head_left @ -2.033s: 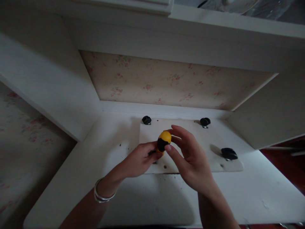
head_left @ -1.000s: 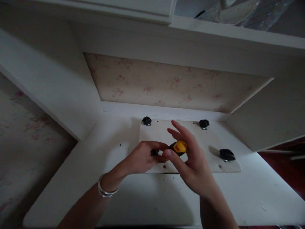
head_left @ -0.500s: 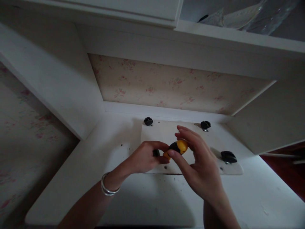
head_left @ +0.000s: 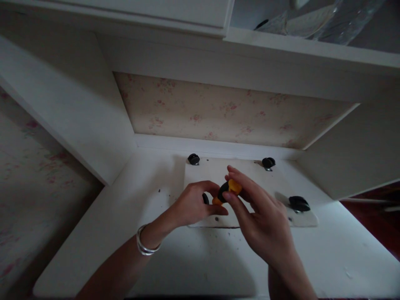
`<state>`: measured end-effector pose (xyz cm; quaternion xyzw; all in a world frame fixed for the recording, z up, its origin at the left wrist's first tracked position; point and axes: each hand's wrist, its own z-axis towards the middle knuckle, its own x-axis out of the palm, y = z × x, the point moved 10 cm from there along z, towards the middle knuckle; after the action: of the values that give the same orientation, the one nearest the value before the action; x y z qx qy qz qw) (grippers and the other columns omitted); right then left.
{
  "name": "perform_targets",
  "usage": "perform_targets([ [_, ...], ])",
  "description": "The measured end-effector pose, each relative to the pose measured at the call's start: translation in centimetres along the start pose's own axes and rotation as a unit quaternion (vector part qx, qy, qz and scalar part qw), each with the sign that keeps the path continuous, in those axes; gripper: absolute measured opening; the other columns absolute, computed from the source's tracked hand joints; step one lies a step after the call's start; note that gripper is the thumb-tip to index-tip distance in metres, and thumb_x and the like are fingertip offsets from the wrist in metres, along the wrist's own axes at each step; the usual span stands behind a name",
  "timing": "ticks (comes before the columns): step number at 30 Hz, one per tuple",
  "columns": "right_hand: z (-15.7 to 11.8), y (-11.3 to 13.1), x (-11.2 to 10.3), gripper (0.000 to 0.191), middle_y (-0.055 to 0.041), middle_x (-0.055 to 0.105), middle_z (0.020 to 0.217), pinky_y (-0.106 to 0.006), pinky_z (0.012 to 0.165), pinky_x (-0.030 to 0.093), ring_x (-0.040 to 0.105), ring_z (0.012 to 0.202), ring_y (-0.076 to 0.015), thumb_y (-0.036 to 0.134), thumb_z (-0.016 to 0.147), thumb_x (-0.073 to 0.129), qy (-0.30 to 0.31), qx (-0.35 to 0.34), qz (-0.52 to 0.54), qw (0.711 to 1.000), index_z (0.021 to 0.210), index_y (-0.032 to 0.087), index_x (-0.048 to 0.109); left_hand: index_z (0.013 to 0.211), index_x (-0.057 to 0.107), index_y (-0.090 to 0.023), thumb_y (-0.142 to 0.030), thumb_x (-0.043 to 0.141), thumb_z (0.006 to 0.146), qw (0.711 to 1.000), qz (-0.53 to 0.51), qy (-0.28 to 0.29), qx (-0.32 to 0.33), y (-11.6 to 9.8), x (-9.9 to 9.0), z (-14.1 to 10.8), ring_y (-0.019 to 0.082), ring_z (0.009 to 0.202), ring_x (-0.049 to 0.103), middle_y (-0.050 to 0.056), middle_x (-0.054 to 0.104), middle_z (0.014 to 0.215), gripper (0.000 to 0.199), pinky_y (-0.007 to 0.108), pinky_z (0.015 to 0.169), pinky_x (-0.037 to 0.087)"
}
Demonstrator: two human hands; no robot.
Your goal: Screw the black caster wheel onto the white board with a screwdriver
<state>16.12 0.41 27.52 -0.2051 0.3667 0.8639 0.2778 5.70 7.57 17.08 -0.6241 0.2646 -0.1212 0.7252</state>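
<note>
A screwdriver with a stubby black and yellow handle (head_left: 223, 192) is tilted over a white board (head_left: 206, 173). My right hand (head_left: 264, 212) grips the top of that handle between thumb and fingers. Around its lower yellow end curl the thumb and forefinger of my left hand (head_left: 190, 204), a silver bangle on the wrist. The screwdriver's tip is hidden. Partly covered by my left hand is a black caster wheel (head_left: 205, 198) at the board's near left. Other black casters stand at the far left (head_left: 193, 159), far right (head_left: 268, 163) and near right (head_left: 299, 204) corners.
The board lies on a white desk top (head_left: 150, 266) with small dark bits scattered in front and to the left. White side panels and an overhead cabinet (head_left: 156, 14) enclose the space. Clear plastic wrapping (head_left: 346, 23) sits on the upper shelf. Floral wallpaper (head_left: 200, 110) covers the back.
My right hand has turned slightly and moved a little left with the screwdriver handle, which now stands more upright. My left hand stays by the caster. The view has shifted slightly.
</note>
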Motion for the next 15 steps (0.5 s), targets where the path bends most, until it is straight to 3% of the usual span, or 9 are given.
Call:
perform_targets([
  [3,-0.4,1.1,1.3,0.055,-0.0051,0.036,0.161,-0.033,0.115,0.044,0.04,0.144,-0.0175,0.009,0.1,0.045,0.107,-0.028,0.018,0.994,0.152,0.026,0.038,0.1,0.069,-0.019,-0.034,0.074,0.083,0.994,-0.035,0.092,0.044,-0.8,1.4,-0.2,0.016,0.079,0.059,0.003,0.069,0.094,0.023,0.027,0.069,0.048],
  [5,-0.5,1.3,1.5,0.057,-0.0043,0.027,0.165,-0.036,0.118,0.039,0.031,0.149,-0.0183,0.01,0.102,0.041,0.132,-0.033,0.017,0.99,0.155,0.026,0.032,0.099,0.069,-0.018,-0.03,0.062,0.091,0.988,-0.029,0.138,0.062,-1.2,2.2,-0.4,0.015,0.077,0.058,0.003,0.068,0.09,0.016,0.027,0.07,0.048],
  [7,-0.2,0.9,1.2,0.054,-0.0057,0.031,0.163,-0.038,0.117,0.041,0.035,0.147,-0.0203,0.017,0.101,0.049,0.099,-0.017,-0.004,0.995,0.153,0.026,0.037,0.096,0.07,-0.018,-0.029,0.063,0.09,0.992,-0.011,0.115,0.041,-0.9,1.9,-0.2,0.014,0.072,0.057,0.001,0.067,0.084,0.014,0.026,0.066,0.047],
  [11,0.3,-0.3,-0.2,0.045,-0.0066,0.059,0.141,-0.037,0.105,0.054,0.06,0.126,-0.0215,0.022,0.092,0.069,-0.02,0.015,-0.03,0.999,0.135,0.026,0.056,0.093,0.07,-0.02,-0.036,0.081,0.075,0.999,0.032,0.013,0.014,-0.6,0.3,0.2,0.016,0.077,0.06,0.001,0.069,0.089,0.027,0.027,0.069,0.047],
  [13,0.4,-0.3,0.3,0.044,-0.0055,0.057,0.144,-0.036,0.106,0.053,0.058,0.129,-0.0198,0.017,0.095,0.06,0.008,0.006,-0.011,1.0,0.137,0.028,0.054,0.093,0.069,-0.019,-0.039,0.075,0.082,0.997,0.042,0.038,0.044,-1.2,0.7,0.1,0.017,0.081,0.06,0.002,0.069,0.091,0.024,0.029,0.074,0.048],
  [15,0.3,0.0,1.1,0.05,-0.0048,0.044,0.156,-0.037,0.113,0.047,0.045,0.141,-0.0191,0.013,0.099,0.049,0.069,-0.009,0.015,0.997,0.147,0.029,0.045,0.095,0.068,-0.018,-0.038,0.061,0.094,0.993,0.02,0.099,0.065,-1.5,1.7,-0.1,0.016,0.081,0.06,0.003,0.069,0.09,0.021,0.029,0.074,0.048],
])
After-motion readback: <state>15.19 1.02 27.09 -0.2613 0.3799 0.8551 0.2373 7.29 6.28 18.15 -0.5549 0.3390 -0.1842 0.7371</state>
